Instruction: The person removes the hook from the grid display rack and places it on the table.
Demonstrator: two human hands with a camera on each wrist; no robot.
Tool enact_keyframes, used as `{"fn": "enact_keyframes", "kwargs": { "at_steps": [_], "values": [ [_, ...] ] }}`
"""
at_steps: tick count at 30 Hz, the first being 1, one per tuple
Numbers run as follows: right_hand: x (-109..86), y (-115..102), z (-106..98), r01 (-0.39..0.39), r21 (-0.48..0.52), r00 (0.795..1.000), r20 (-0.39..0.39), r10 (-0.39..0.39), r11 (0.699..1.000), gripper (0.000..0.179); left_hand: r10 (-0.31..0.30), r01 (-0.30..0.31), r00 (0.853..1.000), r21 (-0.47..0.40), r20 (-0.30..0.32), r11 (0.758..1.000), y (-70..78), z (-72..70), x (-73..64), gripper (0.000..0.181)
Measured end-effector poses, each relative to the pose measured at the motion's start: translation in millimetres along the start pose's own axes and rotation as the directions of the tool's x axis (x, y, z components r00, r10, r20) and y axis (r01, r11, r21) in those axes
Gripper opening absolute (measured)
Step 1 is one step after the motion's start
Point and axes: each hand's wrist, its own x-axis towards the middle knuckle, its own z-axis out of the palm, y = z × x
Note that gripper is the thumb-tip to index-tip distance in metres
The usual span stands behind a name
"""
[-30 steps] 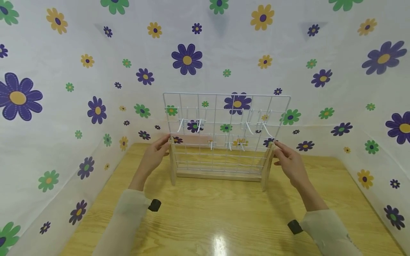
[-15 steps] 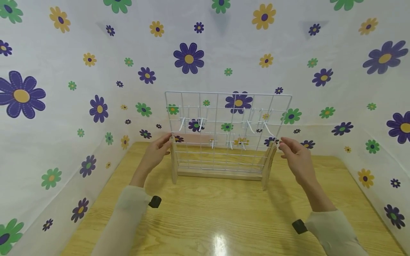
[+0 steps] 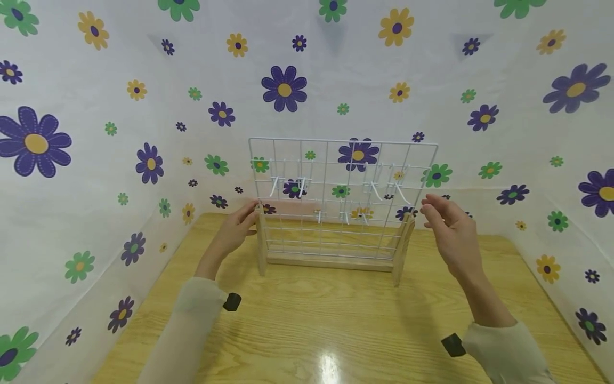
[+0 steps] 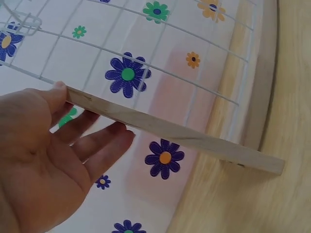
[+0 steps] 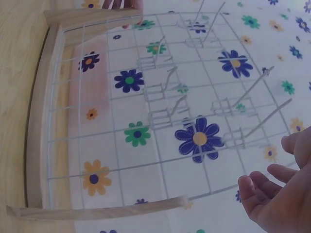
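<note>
Being steadied, presumably, the rack [image 3: 324, 183] is pinched at its nine-o'clock post [image 3: 261, 245] by fingers [image 4: 100, 141] of the left hand [image 3: 232, 230], the right hand [image 3: 455, 239] loosely curled at three.

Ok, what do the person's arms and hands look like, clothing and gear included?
The left hand and right hand are ungloved. The left sleeve and right sleeve are pale off-white. A small black block juts inward from the left cuff, a matching black block from the right.

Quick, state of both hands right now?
Left hand: holding the left wooden upright near its top end.
Right hand: open, holding nothing.
</note>
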Motion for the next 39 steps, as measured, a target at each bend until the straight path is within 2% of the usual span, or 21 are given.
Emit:
{"fn": "enact_keyframes", "kwargs": {
  "at_steps": [7,14,21,28,33,39],
  "values": [
    [-2.8,-20.6,2.6,0.083,-0.028,0.996,-0.028,-0.083,0.996,0.039,-0.040,0.039,0.996,0.019,0.078,0.999,8.5,-7.1,-0.3,0.056],
    [-5.4,-33.2,5.9,0.148,-0.065,0.987,-0.049,-0.152,0.987,0.039,-0.069,0.065,0.989,0.035,0.129,0.997,10.0,-12.9,-0.4,0.056],
    [-5.9,-38.9,14.4,0.175,-0.071,0.982,-0.059,-0.179,0.982,0.042,-0.059,0.055,0.990,0.034,0.129,0.998,10.0,-11.6,1.8,0.056],
    [-2.6,-35.4,27.0,0.217,-0.107,0.969,-0.098,-0.227,0.970,0.037,-0.047,0.045,0.990,0.022,0.132,0.999,9.5,-12.7,4.9,0.056],
    [-0.2,-33.3,33.2,0.250,-0.122,0.957,-0.123,-0.264,0.961,0.036,-0.055,0.053,0.990,0.017,0.133,0.998,11.0,-13.4,2.4,0.056],
    [0.8,-33.8,36.4,0.252,-0.136,0.951,-0.151,-0.271,0.958,0.031,-0.050,0.050,0.989,0.005,0.136,0.999,9.9,-11.7,-0.4,0.057]
  ]
}}
